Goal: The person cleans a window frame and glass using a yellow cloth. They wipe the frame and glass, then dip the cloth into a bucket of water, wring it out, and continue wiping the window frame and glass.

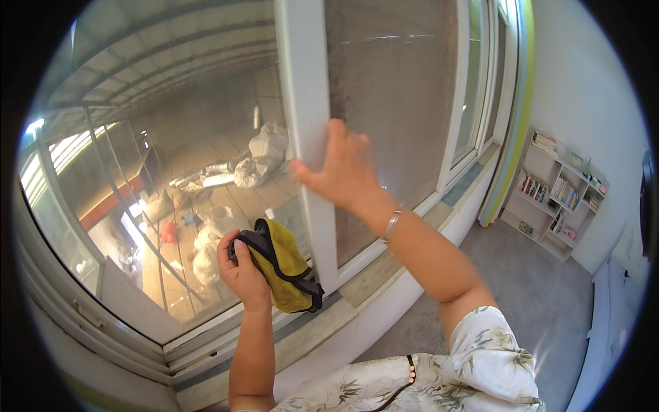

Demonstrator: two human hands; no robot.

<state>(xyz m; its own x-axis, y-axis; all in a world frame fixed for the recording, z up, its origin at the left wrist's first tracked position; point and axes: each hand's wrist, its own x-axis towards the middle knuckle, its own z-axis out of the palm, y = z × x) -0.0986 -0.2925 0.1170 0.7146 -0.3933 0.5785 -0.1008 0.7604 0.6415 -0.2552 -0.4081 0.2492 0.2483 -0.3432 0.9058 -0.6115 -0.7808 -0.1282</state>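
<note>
My left hand grips a yellow cloth with black trim, held up close to the glass pane of the window. The cloth hangs down from my fist, just left of the white sash frame. My right hand grasps that vertical white frame at mid height, fingers wrapped around its edge; a silver bangle sits on that wrist. To the right of the frame lies a dusty grey screen panel.
A stone window sill runs below the sash. Outside the glass are white sacks and debris on a lower roof. At right stands a white bookshelf against the wall, with grey floor before it.
</note>
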